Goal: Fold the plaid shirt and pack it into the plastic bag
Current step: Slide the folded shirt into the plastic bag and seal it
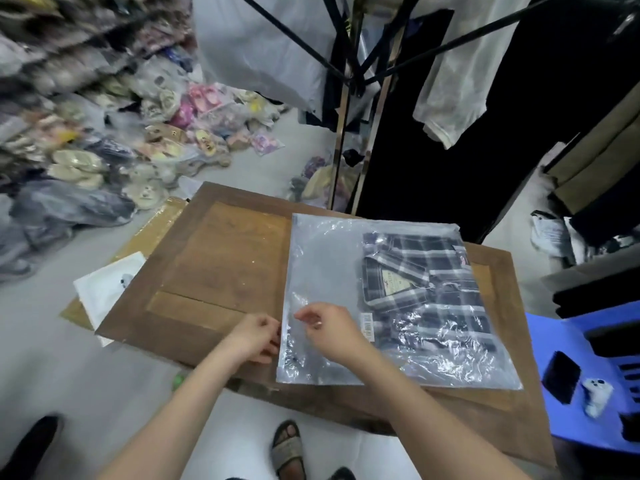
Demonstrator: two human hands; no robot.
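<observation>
The left hand (258, 336) has its fingers curled at the left edge of the plastic bag (322, 265) and pinches the film there. The right hand (329, 327) sits just beside it on top of the bag, fingertips drawn together on the upper layer in what looks like a second pinch. The plaid shirt (426, 296) lies folded inside, pushed toward the bag's right side and well away from the edge being worked, which we take to be the mouth. We judge the packing nearly done, with only the closing left. The film looks slick and wrinkled, so either pinch could slip, or the two layers could meet crooked and trap air. A hard tug might drag the whole bag, which lies close to the near edge of the wooden table (214, 258). Beyond the table we see a white packet (107, 289) on the left, a blue stool (554, 341) with a phone (561, 377) on the right, heaps of bagged goods (156, 133) on the floor, and hanging clothes (450, 81) behind.
</observation>
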